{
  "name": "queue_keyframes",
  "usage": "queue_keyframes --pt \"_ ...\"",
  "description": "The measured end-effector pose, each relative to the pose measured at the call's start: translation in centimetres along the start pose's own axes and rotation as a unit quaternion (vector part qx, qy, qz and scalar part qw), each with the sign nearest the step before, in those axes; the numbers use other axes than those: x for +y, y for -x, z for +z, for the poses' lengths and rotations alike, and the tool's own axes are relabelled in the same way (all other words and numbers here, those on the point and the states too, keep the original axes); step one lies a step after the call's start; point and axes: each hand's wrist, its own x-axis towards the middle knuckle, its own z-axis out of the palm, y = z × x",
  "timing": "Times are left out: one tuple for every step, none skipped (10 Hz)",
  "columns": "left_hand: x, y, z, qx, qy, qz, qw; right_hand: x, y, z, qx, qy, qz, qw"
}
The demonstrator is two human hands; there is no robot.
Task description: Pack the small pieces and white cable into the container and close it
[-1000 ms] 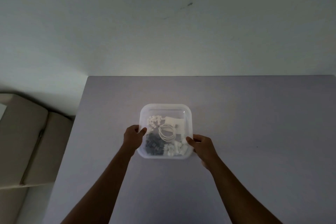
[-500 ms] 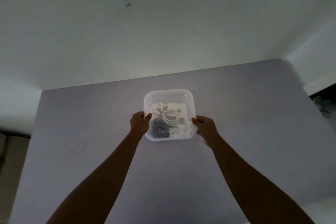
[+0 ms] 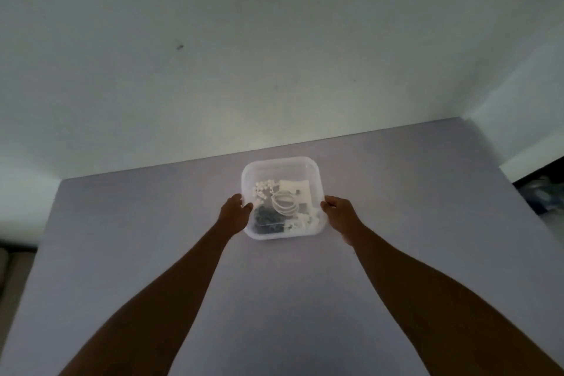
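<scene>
on grey table [image 3: 396, 253], both hands, left [image 3: 236, 214], right [image 3: 338, 212], grip clear container [image 3: 282, 162], no readable writing

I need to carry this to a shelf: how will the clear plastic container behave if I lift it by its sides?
The container probably lifts light: thin translucent walls, few contents. Its sides may flex where the left hand and right hand press. The coiled white cable and loose small pieces would likely slide if tilted.

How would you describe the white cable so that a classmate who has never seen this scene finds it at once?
Start at the grey table, then the clear square container held between the left hand and right hand. The white cable lies near its middle: the only looped coil, among small white pieces and dark pieces.
</scene>
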Motion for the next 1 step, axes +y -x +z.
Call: queue_keyframes --pt "0.76 1.15 -1.14 -0.006 -0.035 0.024 0.999 -1.28 0.73 -0.51 0.014 0.058 -0.026 0.998"
